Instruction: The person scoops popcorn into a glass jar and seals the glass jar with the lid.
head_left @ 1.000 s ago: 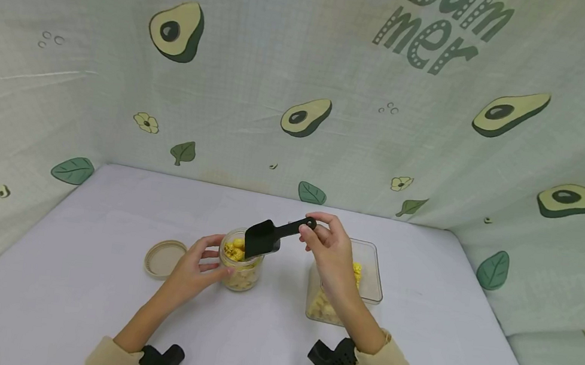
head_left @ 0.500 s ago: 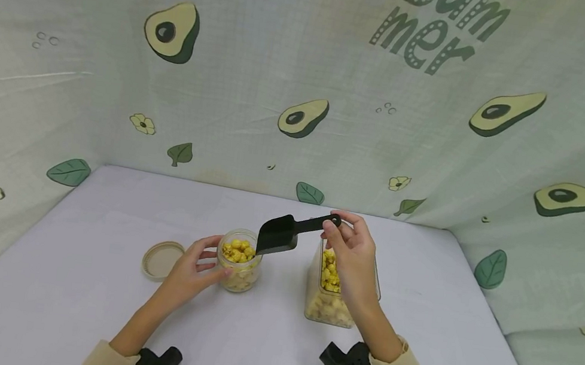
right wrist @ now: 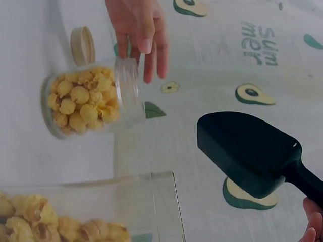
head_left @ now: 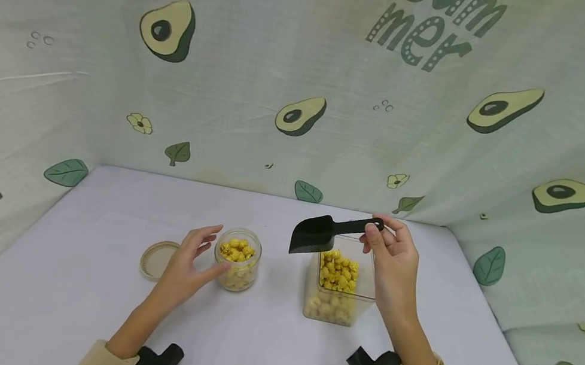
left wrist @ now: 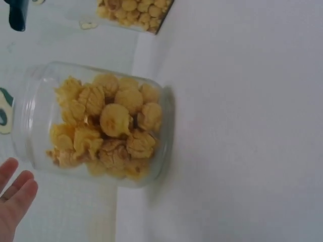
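Observation:
A round clear jar [head_left: 237, 269] with yellow popcorn inside stands upright on the table. My left hand [head_left: 189, 267] is beside it, fingers spread and loosely bent near the rim, holding nothing; the left wrist view shows a gap between its fingers and the glass. In my right hand [head_left: 393, 260] the handle end of a black scoop [head_left: 313, 234] is pinched between thumb and fingers. The scoop hangs in the air over the left part of a clear square container [head_left: 312, 296], which holds popcorn [head_left: 337, 272]. No popcorn shows in the scoop.
A beige round lid [head_left: 151, 260] lies left of the jar, partly behind my left hand. The white table [head_left: 263, 348] reaches back to a hanging cloth [head_left: 240, 68] printed with avocados and leaves, which also closes off both sides.
My right hand has carried the scoop from over the jar to the right, above the square container. My left hand has let go of the jar, and its fingers have opened away from it.

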The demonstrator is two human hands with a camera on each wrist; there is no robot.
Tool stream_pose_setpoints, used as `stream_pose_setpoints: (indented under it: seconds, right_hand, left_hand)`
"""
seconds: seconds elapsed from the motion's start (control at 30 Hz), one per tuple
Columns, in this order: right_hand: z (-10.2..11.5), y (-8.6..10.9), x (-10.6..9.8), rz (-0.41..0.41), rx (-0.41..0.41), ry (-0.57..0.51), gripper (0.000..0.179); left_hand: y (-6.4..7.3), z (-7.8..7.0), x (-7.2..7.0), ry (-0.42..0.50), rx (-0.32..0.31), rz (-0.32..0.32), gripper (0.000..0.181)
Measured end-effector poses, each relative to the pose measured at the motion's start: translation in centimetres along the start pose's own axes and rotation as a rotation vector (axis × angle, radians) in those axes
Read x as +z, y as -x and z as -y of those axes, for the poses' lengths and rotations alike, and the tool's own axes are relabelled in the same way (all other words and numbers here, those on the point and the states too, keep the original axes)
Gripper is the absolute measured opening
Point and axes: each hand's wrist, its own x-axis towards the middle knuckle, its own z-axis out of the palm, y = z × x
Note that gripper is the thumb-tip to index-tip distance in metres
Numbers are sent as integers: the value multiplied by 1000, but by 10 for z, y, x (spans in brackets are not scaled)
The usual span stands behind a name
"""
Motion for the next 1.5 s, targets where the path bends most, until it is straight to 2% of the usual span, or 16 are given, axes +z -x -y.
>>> stream_pose_setpoints:
  seconds: [0.13,0.27,0.43,0.57,0.7,0.83,0.93,1.07,1.23,1.4,1.5]
  right_hand:
    - [2,1,-15,-50,-42,-14,24]
    - [2,0,-28,-99,-86,-12,24]
    - [-1,1,-42,-134,-150,38,26]
    - [-5,3,-49,-133,-220,211,29]
    - [-13,5,-52,-103,-365,471,30]
    - [-21,4,-50,-69,-541,681,30]
    - [-26,3,-47,-43,-625,754,31]
    - [-29,2,-43,2,-690,809,34]
    - [-34,-1,-39,69,-732,870,37]
    - [-46,-4,-40,139,-678,904,34]
    - [-52,-6,-43,134,-647,886,32]
  left_hand:
    - [-3,-14,9,10,128,-43,62]
    - [-5,-27,23,25,200,-37,61]
    - [-8,-38,44,38,229,2,63]
    - [-9,-45,60,67,233,64,59]
    - [-10,-50,75,152,175,157,57]
    - [-13,-52,86,216,89,241,57]
    - [-14,-52,94,228,39,286,59]
    - [-15,-50,102,259,2,318,62]
    - [-17,-45,110,322,-46,355,65]
    - [-18,-41,117,371,-78,390,66]
    - [-18,-40,121,389,-77,402,67]
